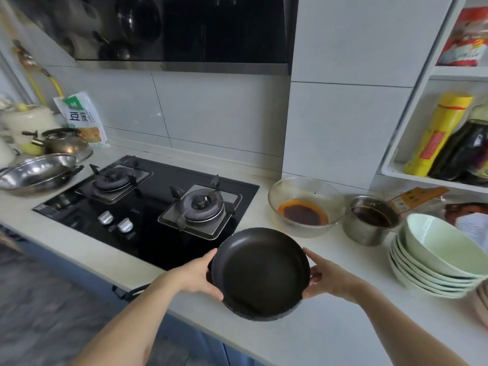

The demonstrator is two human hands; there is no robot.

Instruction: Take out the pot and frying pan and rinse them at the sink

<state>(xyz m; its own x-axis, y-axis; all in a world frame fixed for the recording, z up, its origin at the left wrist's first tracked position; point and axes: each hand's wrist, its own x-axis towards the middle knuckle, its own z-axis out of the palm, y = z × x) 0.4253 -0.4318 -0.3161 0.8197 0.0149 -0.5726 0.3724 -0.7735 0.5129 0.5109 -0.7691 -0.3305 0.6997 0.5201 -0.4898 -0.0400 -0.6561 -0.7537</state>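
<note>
The left hand (pixel 196 273) and right hand (pixel 330 278) clasp the pan (pixel 260 273) from either side, fingers curled around its rim, above the front edge of the desk (pixel 330 331), just right of the hob (pixel 148 204). The pan tilts toward the camera, its dark inside bare. It looks stiff and fairly heavy, with a smooth coating that could slip in wet fingers; a two-sided grip on the rim seems sound, though a handle would serve better. No handle shows, so I cannot tell whether it has one or whether it is hidden below. Fingertips under the pan are out of sight. A steel pot (pixel 369 220) with dark liquid stands near the desk's back right, beside a glass bowl (pixel 306 207). No sink is in view.
</note>
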